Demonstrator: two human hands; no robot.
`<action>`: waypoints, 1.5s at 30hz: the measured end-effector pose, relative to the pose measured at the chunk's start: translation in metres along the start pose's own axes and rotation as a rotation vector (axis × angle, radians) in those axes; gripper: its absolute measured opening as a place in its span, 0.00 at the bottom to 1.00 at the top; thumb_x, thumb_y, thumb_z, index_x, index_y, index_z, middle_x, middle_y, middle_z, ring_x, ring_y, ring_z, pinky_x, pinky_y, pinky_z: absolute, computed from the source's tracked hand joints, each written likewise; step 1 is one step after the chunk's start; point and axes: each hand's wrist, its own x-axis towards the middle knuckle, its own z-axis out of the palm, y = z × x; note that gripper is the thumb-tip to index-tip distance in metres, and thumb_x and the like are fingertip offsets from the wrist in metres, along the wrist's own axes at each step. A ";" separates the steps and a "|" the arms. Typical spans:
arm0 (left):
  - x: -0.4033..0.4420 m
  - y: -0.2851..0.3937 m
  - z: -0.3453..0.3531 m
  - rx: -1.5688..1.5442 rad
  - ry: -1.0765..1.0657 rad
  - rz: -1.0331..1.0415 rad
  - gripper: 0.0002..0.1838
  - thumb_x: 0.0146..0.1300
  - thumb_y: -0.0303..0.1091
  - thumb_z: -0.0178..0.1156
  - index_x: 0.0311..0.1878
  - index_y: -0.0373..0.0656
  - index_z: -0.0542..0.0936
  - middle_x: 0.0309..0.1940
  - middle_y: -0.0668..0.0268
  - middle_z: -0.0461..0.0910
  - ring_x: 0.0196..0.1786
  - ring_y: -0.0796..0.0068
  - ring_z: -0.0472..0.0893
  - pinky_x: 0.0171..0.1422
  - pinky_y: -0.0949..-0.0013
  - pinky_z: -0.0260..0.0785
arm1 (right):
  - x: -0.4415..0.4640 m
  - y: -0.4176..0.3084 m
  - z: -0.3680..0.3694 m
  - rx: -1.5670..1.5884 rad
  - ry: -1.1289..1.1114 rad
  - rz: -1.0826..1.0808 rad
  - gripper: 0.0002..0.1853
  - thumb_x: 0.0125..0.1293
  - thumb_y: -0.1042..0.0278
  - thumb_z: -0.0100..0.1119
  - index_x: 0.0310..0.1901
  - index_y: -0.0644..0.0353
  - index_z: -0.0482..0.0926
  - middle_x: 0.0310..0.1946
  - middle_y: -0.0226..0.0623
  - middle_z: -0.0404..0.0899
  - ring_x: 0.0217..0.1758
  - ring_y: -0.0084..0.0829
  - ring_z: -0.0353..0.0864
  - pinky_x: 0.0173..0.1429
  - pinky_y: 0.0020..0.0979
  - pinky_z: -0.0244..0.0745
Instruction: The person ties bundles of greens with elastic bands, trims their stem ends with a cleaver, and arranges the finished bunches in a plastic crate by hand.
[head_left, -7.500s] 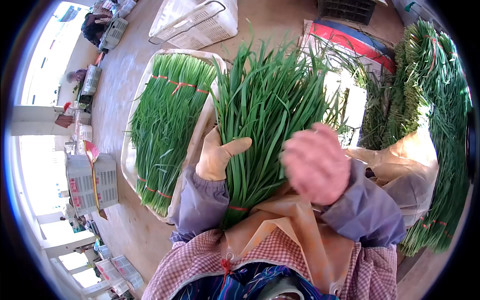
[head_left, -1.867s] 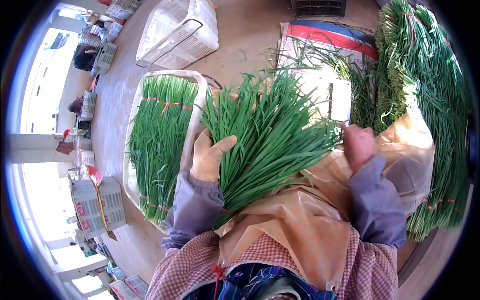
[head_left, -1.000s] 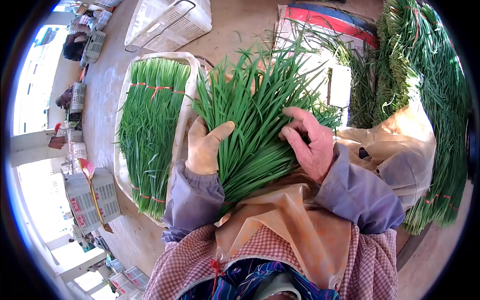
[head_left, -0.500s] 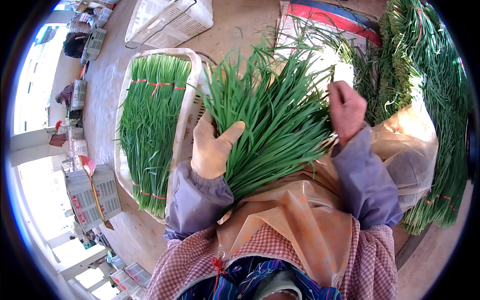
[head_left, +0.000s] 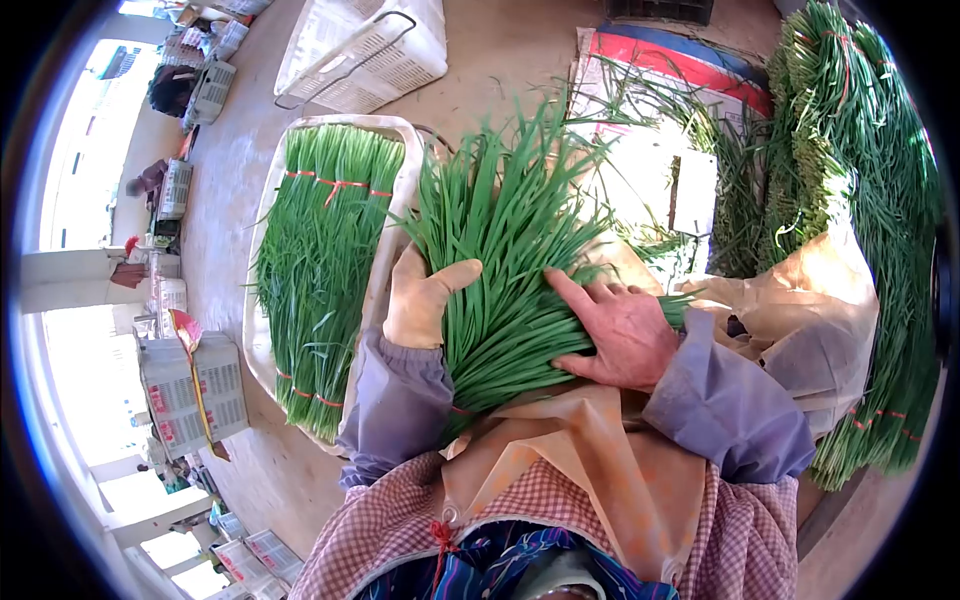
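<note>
A large loose bunch of green chives (head_left: 510,230) lies across my lap, its leaf tips fanning up and away. My left hand (head_left: 420,298), in a pale glove, grips the bunch at its left side. The thumb lies over the leaves and the fingers are partly hidden behind them. My bare right hand (head_left: 625,335) rests on the right side of the bunch, fingers and thumb spread over the leaves. Left of my left hand stands a white crate (head_left: 398,215) holding several chive bundles (head_left: 325,260) tied with red bands.
Tall stacks of tied chives (head_left: 860,200) stand at the right. Loose leaves lie on a red, white and blue sheet (head_left: 680,60) ahead, beside a small white board (head_left: 693,195). Another white crate (head_left: 365,60) sits at the top. Grey crates (head_left: 195,390) and people are far left.
My right hand has come down and left from beside the bunch, going from closed fingers to spread ones on the leaves. The leaves on the right are gathered closer.
</note>
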 end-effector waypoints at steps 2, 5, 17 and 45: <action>-0.001 0.001 0.003 -0.022 -0.011 0.000 0.28 0.60 0.16 0.60 0.65 0.32 0.71 0.53 0.58 0.82 0.52 0.68 0.82 0.60 0.65 0.74 | -0.005 0.007 0.004 0.028 -0.038 0.025 0.54 0.53 0.38 0.70 0.76 0.54 0.54 0.45 0.53 0.80 0.49 0.54 0.82 0.53 0.48 0.76; -0.006 0.010 0.010 0.206 -0.099 0.111 0.29 0.60 0.18 0.60 0.67 0.32 0.70 0.60 0.57 0.78 0.57 0.64 0.79 0.64 0.62 0.72 | -0.001 0.022 0.020 0.075 -0.009 -0.013 0.55 0.52 0.36 0.70 0.75 0.55 0.54 0.44 0.51 0.81 0.51 0.51 0.81 0.55 0.48 0.75; -0.094 0.067 -0.071 1.442 -0.358 0.271 0.56 0.39 0.55 0.81 0.71 0.38 0.67 0.54 0.46 0.81 0.58 0.50 0.80 0.62 0.52 0.72 | 0.004 0.057 0.073 0.093 0.567 -0.413 0.25 0.58 0.42 0.66 0.47 0.55 0.83 0.44 0.42 0.82 0.49 0.47 0.81 0.50 0.44 0.77; -0.054 0.014 -0.003 1.886 -0.114 0.466 0.53 0.40 0.30 0.70 0.76 0.46 0.61 0.54 0.56 0.73 0.57 0.53 0.74 0.63 0.52 0.64 | 0.003 -0.027 -0.030 -0.185 0.801 -0.620 0.25 0.61 0.67 0.60 0.61 0.61 0.75 0.56 0.46 0.78 0.53 0.42 0.80 0.60 0.48 0.74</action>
